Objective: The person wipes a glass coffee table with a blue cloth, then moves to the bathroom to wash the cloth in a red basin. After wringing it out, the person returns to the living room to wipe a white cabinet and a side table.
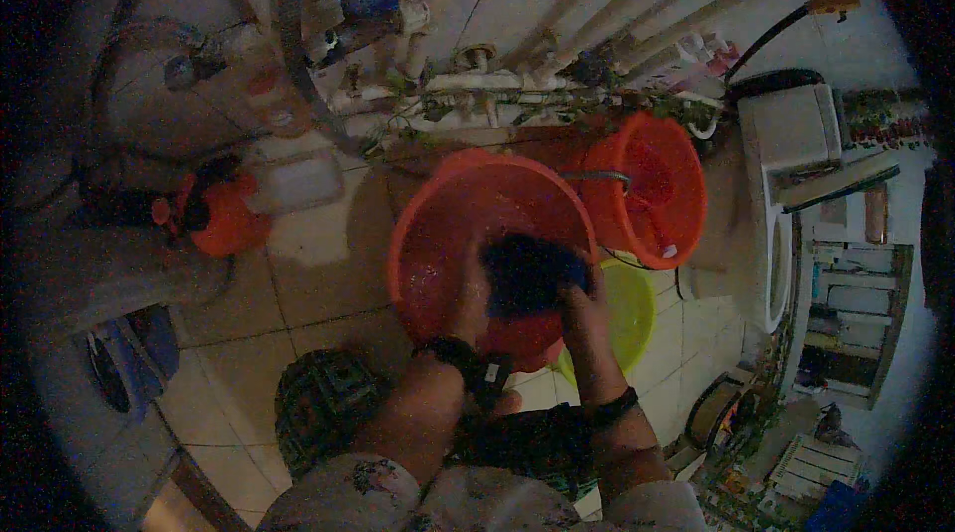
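Note:
In the head view a large red plastic basin (440,211) stands on the tiled floor before me. Over it, a dark blue bundle that looks like cloth (526,275) is held between my two hands. My left hand (470,293) grips its left side, and my right hand (583,304) holds its lower right edge near the basin's rim. Blur and dim light hide the fingers and the bundle's details. Dark bands circle both wrists.
A red bucket (700,189) leans at the basin's upper right, a yellow-green basin (634,308) below it. A toilet (780,256) stands right, shelves (899,308) beyond it. Pipes (485,81) run along the wall. An orange-red container (231,222) sits left.

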`<state>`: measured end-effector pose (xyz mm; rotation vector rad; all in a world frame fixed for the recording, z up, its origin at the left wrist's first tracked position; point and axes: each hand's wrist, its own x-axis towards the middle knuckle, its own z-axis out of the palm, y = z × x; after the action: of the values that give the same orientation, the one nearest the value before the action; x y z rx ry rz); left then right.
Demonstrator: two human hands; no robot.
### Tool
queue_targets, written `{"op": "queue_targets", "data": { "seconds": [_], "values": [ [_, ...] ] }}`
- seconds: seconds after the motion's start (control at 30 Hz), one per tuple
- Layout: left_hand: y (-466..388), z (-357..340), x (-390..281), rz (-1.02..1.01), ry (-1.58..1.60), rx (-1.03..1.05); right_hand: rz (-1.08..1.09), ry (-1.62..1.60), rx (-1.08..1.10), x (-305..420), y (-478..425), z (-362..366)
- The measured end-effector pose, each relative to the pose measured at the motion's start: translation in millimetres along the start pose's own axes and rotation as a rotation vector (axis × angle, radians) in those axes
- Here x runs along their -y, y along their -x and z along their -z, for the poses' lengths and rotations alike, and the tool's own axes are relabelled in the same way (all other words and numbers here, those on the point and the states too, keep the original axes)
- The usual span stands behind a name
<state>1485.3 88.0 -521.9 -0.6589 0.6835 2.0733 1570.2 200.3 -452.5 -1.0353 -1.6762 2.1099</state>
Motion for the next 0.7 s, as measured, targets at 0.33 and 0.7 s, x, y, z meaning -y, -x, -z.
{"op": "queue_targets", "data": {
  "seconds": [0.33, 0.7],
  "values": [
    [-17, -22, 28, 0.356, 0.345, 0.194, 0.899, 1.243, 0.102, -17, -21, 6],
    [-20, -9, 52, 0.19, 0.214, 0.028, 0.797, 1.383, 0.049, -37, -25, 0]
  ]
}}
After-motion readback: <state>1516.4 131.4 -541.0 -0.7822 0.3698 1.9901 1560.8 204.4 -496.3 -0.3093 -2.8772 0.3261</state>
